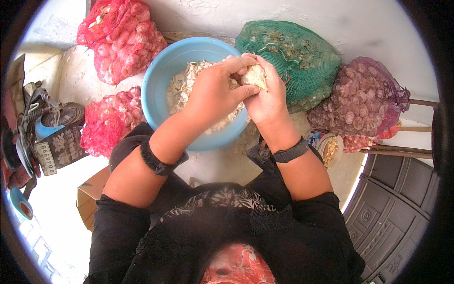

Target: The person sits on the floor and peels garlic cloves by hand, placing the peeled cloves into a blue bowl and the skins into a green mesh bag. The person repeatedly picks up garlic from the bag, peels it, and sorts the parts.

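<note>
Both hands meet over the right part of a round blue plastic basin [156, 71]. A pale garlic bulb [254, 76] with loose papery skin rests in my right hand [267, 96], whose fingers curl around it. My left hand [216, 85] touches the bulb with its thumb, and its fingers bend over the top; a brownish piece, perhaps a clove, shows between the hands. Below them in the basin lies a heap of whitish garlic skins and pieces [184, 83], partly hidden by my left hand and forearm.
Red mesh sacks of garlic [124, 46] stand left of the basin. A green mesh sack [308, 64] and a purple one [358, 96] stand right. Near my right forearm is a tub of peeled cloves [331, 151]. A cardboard box [92, 195] and a motorcycle [32, 131] are at left.
</note>
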